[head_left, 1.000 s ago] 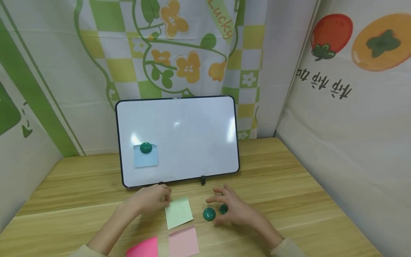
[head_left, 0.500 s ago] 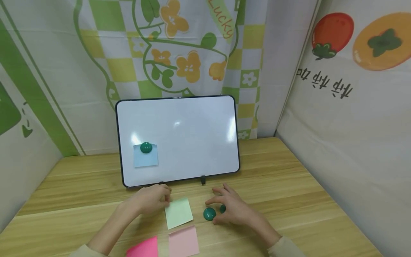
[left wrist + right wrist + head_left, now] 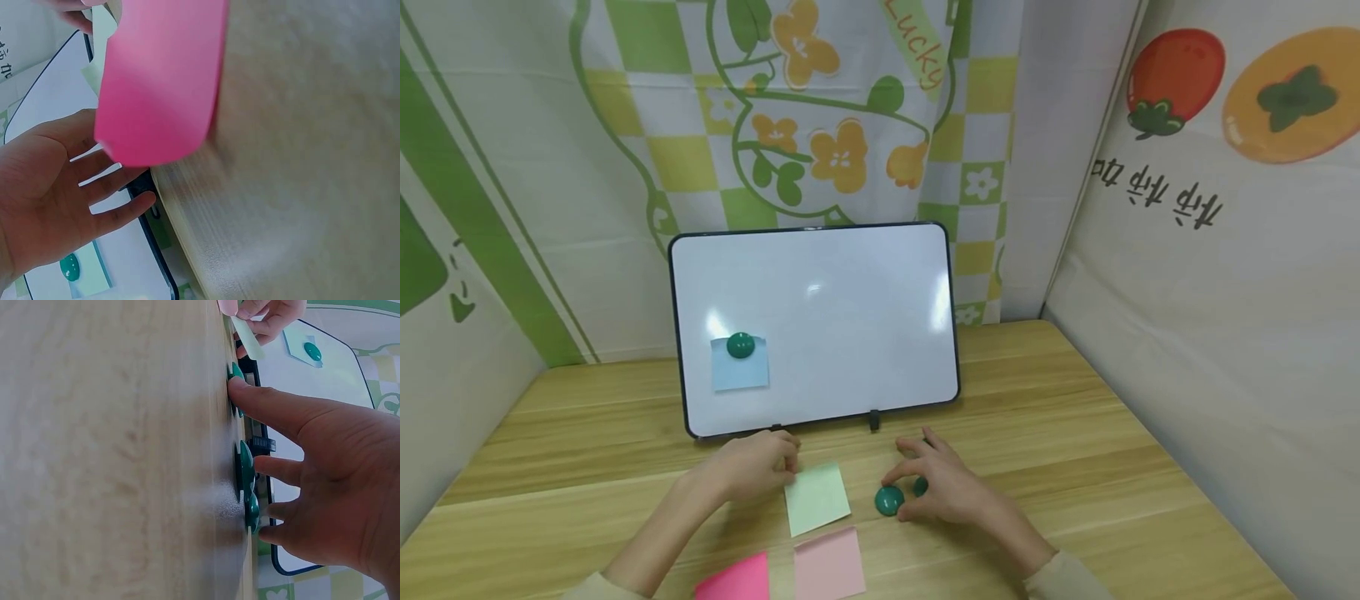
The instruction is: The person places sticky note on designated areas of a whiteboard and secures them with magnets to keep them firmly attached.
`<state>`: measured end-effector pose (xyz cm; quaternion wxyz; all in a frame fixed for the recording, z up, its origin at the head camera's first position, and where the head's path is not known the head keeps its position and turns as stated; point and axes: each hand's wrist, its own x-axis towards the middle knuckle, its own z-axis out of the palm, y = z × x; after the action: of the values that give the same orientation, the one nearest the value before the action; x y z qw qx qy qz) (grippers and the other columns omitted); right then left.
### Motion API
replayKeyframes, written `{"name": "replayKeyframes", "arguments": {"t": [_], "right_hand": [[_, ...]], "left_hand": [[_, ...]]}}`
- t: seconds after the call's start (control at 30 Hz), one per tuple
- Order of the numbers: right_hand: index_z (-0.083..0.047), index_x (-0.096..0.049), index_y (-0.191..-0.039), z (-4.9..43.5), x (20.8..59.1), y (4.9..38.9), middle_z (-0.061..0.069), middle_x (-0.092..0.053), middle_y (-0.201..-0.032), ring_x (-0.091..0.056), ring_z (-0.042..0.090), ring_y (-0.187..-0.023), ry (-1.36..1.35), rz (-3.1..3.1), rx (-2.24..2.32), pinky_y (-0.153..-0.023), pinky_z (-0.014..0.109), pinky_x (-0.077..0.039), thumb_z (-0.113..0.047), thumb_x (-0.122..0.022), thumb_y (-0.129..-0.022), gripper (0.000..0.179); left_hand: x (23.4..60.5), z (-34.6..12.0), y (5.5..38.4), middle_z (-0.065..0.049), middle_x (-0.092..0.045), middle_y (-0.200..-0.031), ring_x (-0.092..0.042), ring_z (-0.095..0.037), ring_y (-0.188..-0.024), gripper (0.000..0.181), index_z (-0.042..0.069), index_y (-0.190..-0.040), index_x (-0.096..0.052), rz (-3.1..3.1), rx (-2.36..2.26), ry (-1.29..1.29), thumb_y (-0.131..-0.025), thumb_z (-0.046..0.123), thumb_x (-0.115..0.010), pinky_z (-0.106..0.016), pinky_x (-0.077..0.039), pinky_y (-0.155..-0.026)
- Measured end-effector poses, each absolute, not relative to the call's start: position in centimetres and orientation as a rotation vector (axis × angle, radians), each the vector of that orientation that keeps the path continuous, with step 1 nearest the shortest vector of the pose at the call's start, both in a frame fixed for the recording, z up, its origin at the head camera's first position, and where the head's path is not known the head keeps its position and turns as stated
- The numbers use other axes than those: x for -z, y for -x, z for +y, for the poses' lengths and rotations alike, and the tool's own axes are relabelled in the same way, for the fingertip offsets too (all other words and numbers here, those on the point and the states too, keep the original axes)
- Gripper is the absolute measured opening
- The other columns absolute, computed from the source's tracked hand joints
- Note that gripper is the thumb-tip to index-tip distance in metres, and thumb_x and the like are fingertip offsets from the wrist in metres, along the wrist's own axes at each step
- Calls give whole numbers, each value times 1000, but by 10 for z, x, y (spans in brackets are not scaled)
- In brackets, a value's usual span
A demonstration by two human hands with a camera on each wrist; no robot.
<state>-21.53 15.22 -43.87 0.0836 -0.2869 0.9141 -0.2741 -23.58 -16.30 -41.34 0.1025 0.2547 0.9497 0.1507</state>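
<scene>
My left hand [image 3: 751,467] pinches the upper left corner of a pale green sticky note [image 3: 818,500] on the table. To its right, the thumb and index finger of my right hand [image 3: 949,483] close around a round green magnet [image 3: 889,501]. Under that hand sits a second green magnet [image 3: 921,487], mostly covered. The right wrist view shows two more magnets [image 3: 246,465] beyond the one at the thumb. Behind both hands stands a whiteboard [image 3: 850,325], where another green magnet [image 3: 741,345] holds a light blue sticky note [image 3: 741,374].
A light pink sticky note [image 3: 829,567] and a bright pink one [image 3: 741,579] lie at the table's near side. Two small black feet [image 3: 874,420] support the whiteboard. Printed cloth [image 3: 820,108] hangs behind the wooden table [image 3: 1075,467].
The right index finger has lowered onto the green magnet, narrowing its gap to the thumb. My left hand and the sticky notes stay where they were.
</scene>
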Motion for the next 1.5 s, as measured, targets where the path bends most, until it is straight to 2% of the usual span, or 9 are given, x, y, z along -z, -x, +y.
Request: {"name": "replayKeyframes", "arguments": {"t": [0.43,0.63,1.03,1.33,1.5], "right_hand": [[-24,-75,-107,151,440,214,16,-42,-153,-11,54,-148,827,2724,836,-113,75,-12,-31,-84,-77,32],[-22,-74,-105,150,440,213,13,-41,-154,-10,51,-149,817,2709,857,-110,76,-17,-31,-84,-78,30],[-19,-72,-106,146,439,216,9,-44,-152,-15,45,-150,907,2764,856,-117,68,-17,-28,-84,-78,32],[-20,-73,-105,146,438,218,7,-45,-152,-15,42,-151,927,2787,892,-117,67,-17,-29,-84,-78,31],[-20,-72,-105,148,437,218,6,-44,-152,-15,43,-151,920,2778,902,-117,67,-18,-29,-84,-78,31]], "left_hand": [[413,-164,234,-15,-61,-136,-65,-27,-106,11,20,-80,-66,2793,-450,-754,-90,15,-69,-39,-53,-74],[412,-164,234,-15,-60,-136,-65,-27,-104,12,20,-80,-65,2791,-442,-759,-90,15,-68,-38,-52,-72],[410,-163,235,-14,-61,-135,-64,-25,-106,9,19,-84,-67,2795,-418,-753,-92,15,-66,-39,-53,-76],[410,-162,239,-4,-65,-123,-60,-15,-93,6,16,-86,-67,2811,-365,-764,-92,19,-68,-39,-55,-79],[408,-161,239,-2,-66,-118,-63,-17,-96,3,18,-89,-68,2816,-388,-749,-92,18,-68,-41,-56,-81]]}}
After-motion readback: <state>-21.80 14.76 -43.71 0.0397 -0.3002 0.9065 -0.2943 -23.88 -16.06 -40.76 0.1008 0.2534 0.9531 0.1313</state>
